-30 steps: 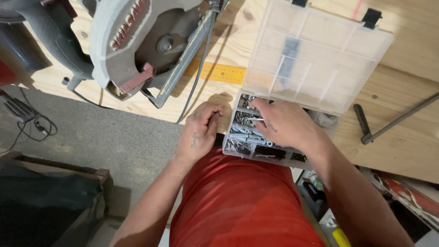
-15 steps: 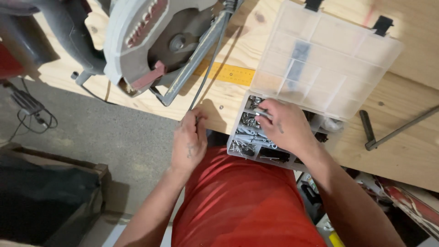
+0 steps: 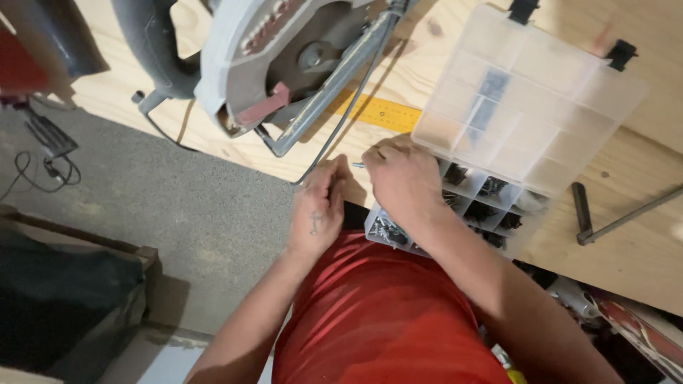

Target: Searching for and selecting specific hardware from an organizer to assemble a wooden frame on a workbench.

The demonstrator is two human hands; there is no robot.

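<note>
My right hand (image 3: pixel 402 181) pinches a small screw (image 3: pixel 357 165) at its fingertips, just left of a clear plastic organiser box (image 3: pixel 469 213) whose compartments hold dark and silver screws. The box's see-through lid (image 3: pixel 530 107) stands open behind it. My left hand (image 3: pixel 319 206) is beside the right one at the wooden bench edge, its fingers curled toward the screw; whether they touch it I cannot tell. Both hands sit over my red shirt.
A circular saw (image 3: pixel 284 57) lies on the wooden bench (image 3: pixel 640 235) at the top left, its cord trailing down. A yellow ruler (image 3: pixel 380 112) lies under the lid. A dark metal rod (image 3: pixel 605 220) rests right of the box. Grey floor and cables are to the left.
My right hand left the box compartments and moved left with a screw. My left hand rose to meet it at the bench edge.
</note>
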